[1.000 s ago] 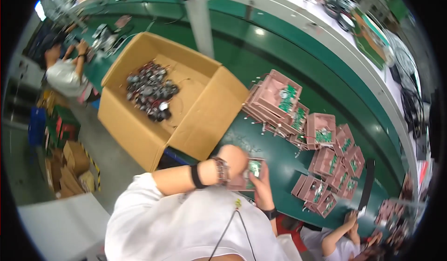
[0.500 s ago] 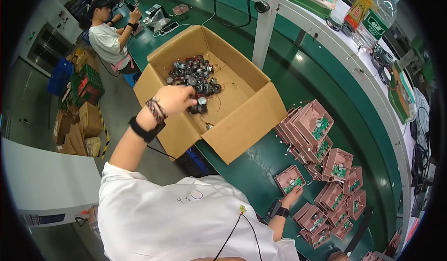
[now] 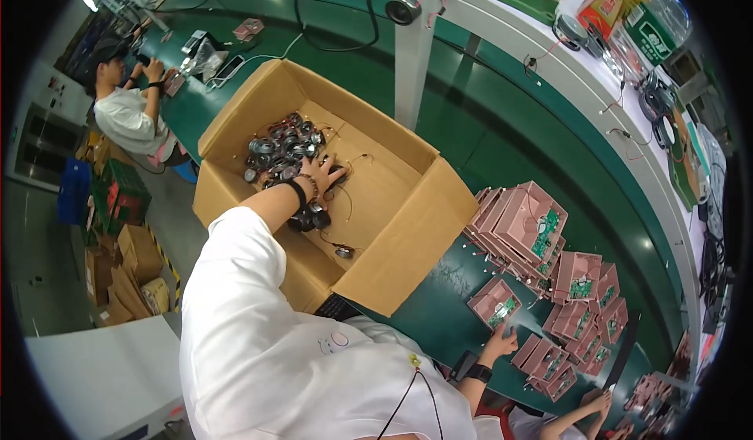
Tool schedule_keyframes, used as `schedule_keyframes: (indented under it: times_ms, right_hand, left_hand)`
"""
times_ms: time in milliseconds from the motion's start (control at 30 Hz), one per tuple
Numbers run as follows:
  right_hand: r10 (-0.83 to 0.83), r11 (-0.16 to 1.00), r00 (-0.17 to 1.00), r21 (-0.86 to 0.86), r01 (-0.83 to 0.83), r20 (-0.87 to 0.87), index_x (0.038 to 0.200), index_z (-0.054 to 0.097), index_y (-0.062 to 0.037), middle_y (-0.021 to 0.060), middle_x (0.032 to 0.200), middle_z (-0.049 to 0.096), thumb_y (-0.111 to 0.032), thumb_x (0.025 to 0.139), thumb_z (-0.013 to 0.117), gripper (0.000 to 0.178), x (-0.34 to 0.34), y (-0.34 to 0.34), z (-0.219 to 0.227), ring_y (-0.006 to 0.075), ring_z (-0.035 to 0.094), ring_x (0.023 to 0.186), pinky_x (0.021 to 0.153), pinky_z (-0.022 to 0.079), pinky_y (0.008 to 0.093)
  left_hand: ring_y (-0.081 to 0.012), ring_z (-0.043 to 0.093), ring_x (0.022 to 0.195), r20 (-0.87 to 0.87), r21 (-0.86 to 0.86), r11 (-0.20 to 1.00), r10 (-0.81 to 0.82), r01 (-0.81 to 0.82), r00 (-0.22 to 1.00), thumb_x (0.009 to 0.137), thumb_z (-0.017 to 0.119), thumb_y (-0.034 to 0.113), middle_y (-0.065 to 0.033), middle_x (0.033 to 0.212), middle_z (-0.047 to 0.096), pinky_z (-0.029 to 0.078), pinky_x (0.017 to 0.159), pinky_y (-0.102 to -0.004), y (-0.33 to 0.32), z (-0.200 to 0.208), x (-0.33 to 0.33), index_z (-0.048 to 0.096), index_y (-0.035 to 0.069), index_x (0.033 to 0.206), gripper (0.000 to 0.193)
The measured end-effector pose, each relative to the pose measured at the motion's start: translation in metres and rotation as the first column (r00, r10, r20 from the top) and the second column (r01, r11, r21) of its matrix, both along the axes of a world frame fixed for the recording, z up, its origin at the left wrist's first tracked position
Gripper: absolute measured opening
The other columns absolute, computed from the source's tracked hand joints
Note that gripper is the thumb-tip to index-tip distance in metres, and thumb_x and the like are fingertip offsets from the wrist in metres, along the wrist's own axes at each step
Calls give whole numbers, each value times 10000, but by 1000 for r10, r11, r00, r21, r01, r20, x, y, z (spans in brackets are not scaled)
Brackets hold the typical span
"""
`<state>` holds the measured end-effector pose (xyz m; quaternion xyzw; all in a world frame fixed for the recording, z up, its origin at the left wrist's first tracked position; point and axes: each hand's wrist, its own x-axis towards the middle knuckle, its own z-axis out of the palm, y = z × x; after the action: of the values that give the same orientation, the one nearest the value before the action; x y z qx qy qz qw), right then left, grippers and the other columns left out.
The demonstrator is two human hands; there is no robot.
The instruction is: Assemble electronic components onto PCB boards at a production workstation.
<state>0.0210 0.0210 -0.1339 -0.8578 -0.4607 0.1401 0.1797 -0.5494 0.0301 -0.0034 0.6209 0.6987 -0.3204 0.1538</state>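
Inside a cardboard box (image 3: 408, 263) lies a heap of small round black speakers (image 3: 274, 148) with thin wires. My left hand (image 3: 318, 176) is down in the box at the heap's right side, fingers spread over the speakers; one dark speaker shows by the fingertips. One loose speaker (image 3: 343, 251) lies apart on the box floor. On the green table, my right hand (image 3: 500, 341) rests at the near edge of a pink plastic housing (image 3: 485, 299) with a green circuit board inside. Its thumb and forefinger stand apart, with nothing visible between them.
Stacks of similar pink housings (image 3: 510, 216) stand to the right. A white shelf (image 3: 604, 130) on a grey post (image 3: 416, 71) runs behind, carrying a plastic bottle (image 3: 655, 36) and loose speakers. One co-worker (image 3: 129, 118) sits far left; another person's hands (image 3: 596, 405) show lower right.
My left hand has reached deeper into the box and spread its fingers. My right hand has loosened from the housing's edge. The whole view has shifted.
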Motion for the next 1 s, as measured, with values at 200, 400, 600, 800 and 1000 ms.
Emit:
schedule_keyframes:
  times_ms: [200, 400, 600, 800, 1000]
  right_hand:
    - [-32, 999, 998, -38, 30, -61, 1144, 501, -31, 210, 1128, 374, -281, 847, 566, 394, -7, -15, 7, 355, 416, 1008, 885, 352, 420]
    - [-34, 995, 947, 81, 63, -319, 1143, 483, 2, 204, 1123, 389, -235, 872, 536, 364, -10, -15, -3, 323, 454, 1003, 877, 389, 386]
    - [-23, 981, 880, 158, 110, -475, 1118, 498, 23, 216, 1098, 443, -270, 880, 523, 379, -14, -18, -9, 325, 472, 984, 882, 383, 377]
    - [-7, 995, 934, 90, 42, -356, 1095, 504, 38, 216, 1074, 471, -282, 884, 516, 384, -18, -17, -3, 325, 483, 964, 862, 386, 382]
    - [30, 994, 973, 113, -3, -230, 1047, 523, 57, 216, 992, 522, -273, 881, 517, 370, -11, -18, -19, 321, 504, 920, 828, 400, 388]
  left_hand:
    - [-333, 398, 1194, 89, 81, 971, 219, -226, 972, 655, 685, 516, -176, 1293, 394, 314, 948, -476, -9, -28, -28, 277, 236, 1348, 851]
    - [-297, 445, 1152, 17, 126, 961, 246, -247, 969, 679, 665, 473, -159, 1208, 464, 326, 936, -446, -1, -35, -14, 355, 208, 1270, 717]
    - [-296, 496, 1098, 3, 116, 973, 202, -201, 979, 680, 675, 429, -158, 1180, 473, 348, 907, -458, -3, -36, -21, 380, 215, 1245, 673]
    - [-298, 499, 1098, 117, 165, 973, 141, -159, 983, 663, 690, 442, -158, 1186, 463, 360, 895, -460, -8, -30, -29, 379, 256, 1242, 683]
    - [-303, 488, 1115, 200, 110, 981, 135, -159, 970, 626, 702, 512, -168, 1216, 443, 364, 897, -461, -3, -26, -35, 366, 246, 1263, 767]
